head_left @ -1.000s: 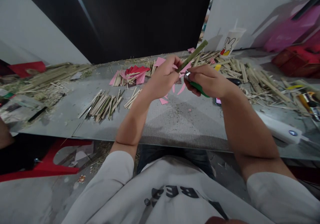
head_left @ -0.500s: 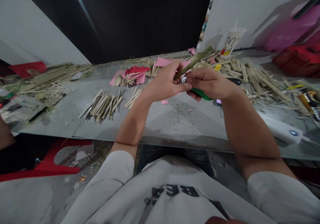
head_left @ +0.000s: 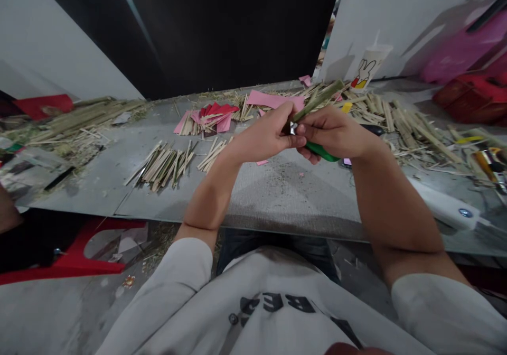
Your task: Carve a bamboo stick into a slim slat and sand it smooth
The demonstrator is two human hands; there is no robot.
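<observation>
A flat green plant stalk point(head_left: 321, 99) slants up and to the right out of my left hand point(head_left: 269, 132), whose fingers are closed around its lower end. My right hand point(head_left: 340, 132) is wrapped around a green-handled tool point(head_left: 324, 152). The tool's shiny metal end point(head_left: 293, 127) lies against the stalk's lower part, between the two hands. The fingers hide most of the tool, so I cannot tell its exact kind. Both hands meet above the grey table point(head_left: 285, 196).
Bundles of cut strips point(head_left: 164, 167) lie on the left, near red and pink paper point(head_left: 217, 116). More strips point(head_left: 412, 125) are heaped on the right, by a rabbit-print cup point(head_left: 370, 67) and a white device point(head_left: 447, 204). Another person's arm point(head_left: 8, 209) shows at the left edge.
My left hand has shifted slightly to the right, and the stalk has moved right and a little down with it. Both hands keep their grip.
</observation>
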